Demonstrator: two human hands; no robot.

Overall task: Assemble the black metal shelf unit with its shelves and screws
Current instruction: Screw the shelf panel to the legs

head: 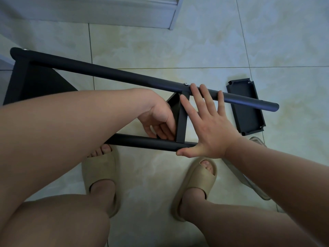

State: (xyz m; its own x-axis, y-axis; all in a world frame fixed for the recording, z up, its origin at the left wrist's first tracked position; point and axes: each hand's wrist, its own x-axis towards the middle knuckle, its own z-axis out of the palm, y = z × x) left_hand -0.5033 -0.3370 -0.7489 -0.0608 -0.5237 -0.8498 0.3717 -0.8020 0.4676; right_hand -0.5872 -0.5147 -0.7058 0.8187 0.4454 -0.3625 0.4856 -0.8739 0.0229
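Pale glossy floor tiles [160,41] are running under the whole scene, and the person is standing on them in two beige foam slide sandals [101,175], with a translucent grey slipper [249,184] lying just beside the right foot. Just beyond the toes, the black metal shelf unit [115,73] is lying on its side, its near round black tube [142,141] crossing above the left sandal. The left hand [158,120] is reaching in between the tubes, its fingers curling round the edge of the flat black middle shelf [181,120] where that shelf is meeting the near tube. The right hand [210,129] is lying flat and spread, grasping nothing: its thumb is resting on the end of the near tube while its fingertips are touching the far tube beside a small silver screw [185,84]. At the unit's left end, a larger black end shelf [35,81] is sitting fixed between the tubes. Beyond the far tube's right end, a loose black metal shelf tray [247,111] is lying on the tiles, partly passing under that tube. Farthest off, a white moulded skirting [89,13] is lining the wall.
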